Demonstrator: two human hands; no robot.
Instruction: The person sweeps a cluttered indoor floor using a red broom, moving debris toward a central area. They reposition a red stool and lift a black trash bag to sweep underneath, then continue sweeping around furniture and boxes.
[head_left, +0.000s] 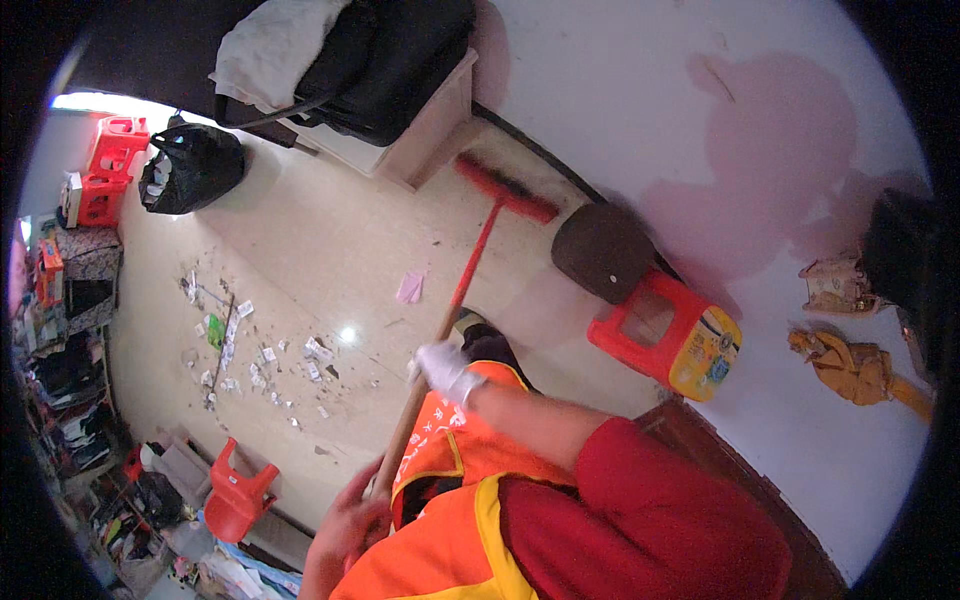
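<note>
A broom (472, 262) with a red head and a wooden lower handle slants across the middle. Its bristles rest on the tiled floor beside the wall, near a pale cabinet. My right hand (448, 375), in a whitish glove, is closed around the middle of the handle. Lower down, my left hand (356, 514) grips the handle near its end, partly blurred. A folded pink paper (410, 287) lies on the floor left of the broom. Further left are scattered white paper scraps (259, 375), dark debris, a green scrap (216, 331) and a thin dark stick (223, 341).
A red stool with a yellow seat (705, 352) lies tipped beside a dark brown rounded object (602, 251) by the wall. A filled black plastic bag (199, 169), red stools (105, 199) and loaded shelves (67, 405) stand left. Another red stool (240, 491) is lower left.
</note>
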